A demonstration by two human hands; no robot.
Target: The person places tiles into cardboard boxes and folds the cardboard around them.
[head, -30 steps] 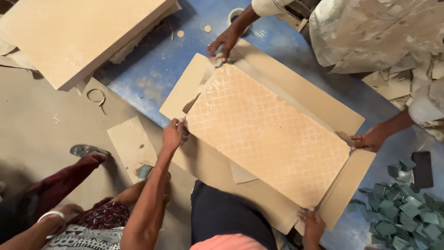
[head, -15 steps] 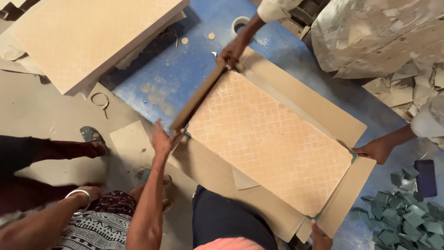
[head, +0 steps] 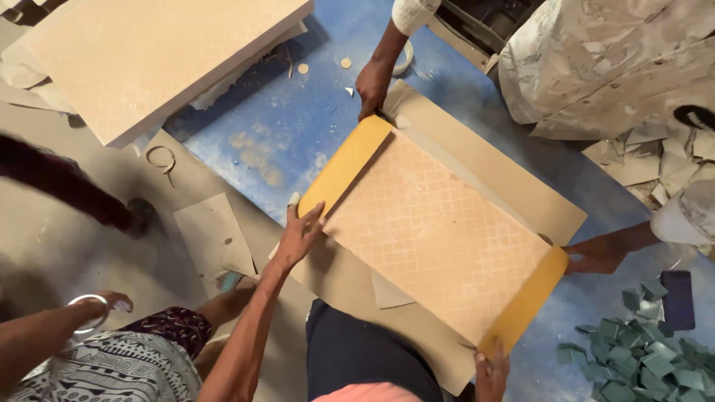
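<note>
The person's left hand lies flat with fingers spread, its grip apart, pressing on the near corner of the yellow folded-up cardboard flap at the left end of the pale orange rectangular tile with a diamond grid pattern. The right hand shows only partly at the bottom edge; its fingertips touch the low end of the second yellow flap at the tile's right end, and whether its grip is curled around the flap cannot be told.

The tile lies flat and slantwise in the opened brown cardboard box, whose long side flap spreads out on the far side. The box rests on the blue dusty floor.

A co-worker's hand across the box holds the far end of the left flap. Another co-worker's hand touches the top of the right flap.

To the upper left a stack of large pale tiles sits partly on grey cardboard sheets. A thin wire ring lies near the stack's corner. At the lower right, near the right hand, lies a heap of small green corner pieces, with a dark flat phone-like slab just beside it. At the lower left, a third person's arm with a metal bangle reaches in over the cardboard.
</note>
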